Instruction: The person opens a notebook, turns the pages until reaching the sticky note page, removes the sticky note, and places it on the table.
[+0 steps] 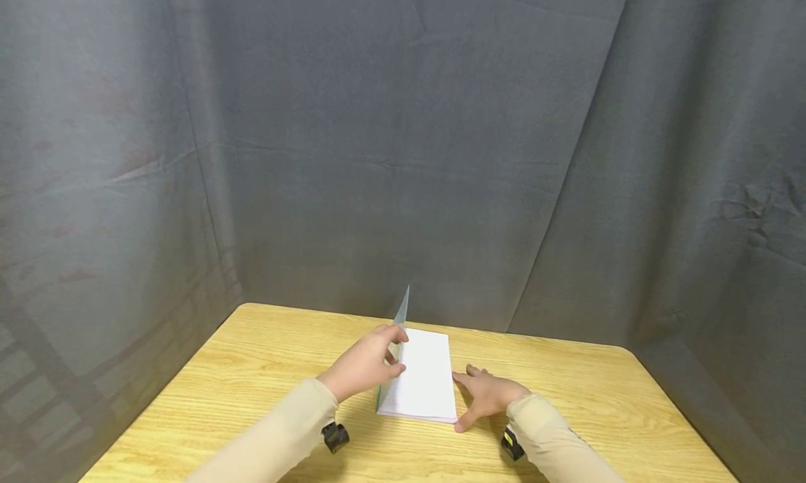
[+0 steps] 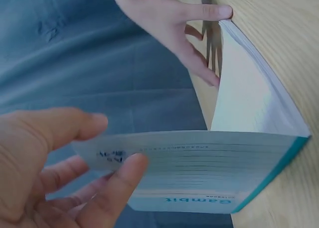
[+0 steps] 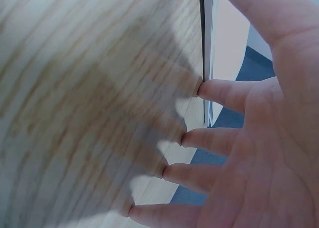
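A notebook (image 1: 425, 374) with white pages and a teal spine (image 2: 286, 161) lies on the table, its cover (image 2: 199, 180) raised nearly upright on the left. My left hand (image 1: 368, 360) holds that cover near its free edge, between thumb and fingers; some fingertips are partly hidden there. Printed lines and the word "Gambit" show on the cover's outer face in the left wrist view. At the notebook's right side my right hand (image 1: 485, 395) rests with fingers spread, fingertips on the table. Its thumb touches the near right corner, and its index finger (image 3: 224, 93) meets the page edge.
The wooden table (image 1: 277, 350) has rounded far corners. Grey curtains (image 1: 390, 154) hang behind it and along both sides. A small black camera (image 1: 335, 437) is strapped to the left wrist, another (image 1: 512, 444) to the right.
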Tool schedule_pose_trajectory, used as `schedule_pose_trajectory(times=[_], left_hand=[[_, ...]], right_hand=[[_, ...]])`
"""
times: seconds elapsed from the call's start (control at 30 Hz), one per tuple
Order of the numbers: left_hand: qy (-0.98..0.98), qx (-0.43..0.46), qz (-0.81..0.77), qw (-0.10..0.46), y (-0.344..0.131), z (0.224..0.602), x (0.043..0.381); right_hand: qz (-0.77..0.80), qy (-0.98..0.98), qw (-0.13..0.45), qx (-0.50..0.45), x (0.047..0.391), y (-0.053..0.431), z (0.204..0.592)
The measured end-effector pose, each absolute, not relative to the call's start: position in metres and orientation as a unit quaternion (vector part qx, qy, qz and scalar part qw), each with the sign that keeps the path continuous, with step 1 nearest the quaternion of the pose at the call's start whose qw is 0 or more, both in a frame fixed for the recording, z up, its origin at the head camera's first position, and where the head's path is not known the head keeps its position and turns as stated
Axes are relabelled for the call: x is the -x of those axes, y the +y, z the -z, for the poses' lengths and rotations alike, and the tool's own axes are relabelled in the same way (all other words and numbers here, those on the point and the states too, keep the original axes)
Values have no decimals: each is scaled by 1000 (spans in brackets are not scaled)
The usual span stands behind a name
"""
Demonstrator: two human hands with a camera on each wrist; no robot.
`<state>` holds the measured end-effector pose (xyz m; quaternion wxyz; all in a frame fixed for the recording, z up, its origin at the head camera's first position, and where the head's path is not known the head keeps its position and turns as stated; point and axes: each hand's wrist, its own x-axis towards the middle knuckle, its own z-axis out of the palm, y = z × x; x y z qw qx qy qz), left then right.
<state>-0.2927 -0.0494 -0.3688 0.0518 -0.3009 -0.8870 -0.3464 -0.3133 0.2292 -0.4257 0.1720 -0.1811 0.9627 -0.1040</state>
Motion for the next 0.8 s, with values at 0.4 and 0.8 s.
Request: schedule_pose_trajectory(times=[0.4, 0.8], left_hand=[[-879, 139, 450, 76, -100, 374, 290], [-901, 71, 422, 64, -145, 396, 283]], right_hand=[[115, 962, 174, 178, 314, 229, 426], [110, 962, 169, 185, 311, 222, 423]])
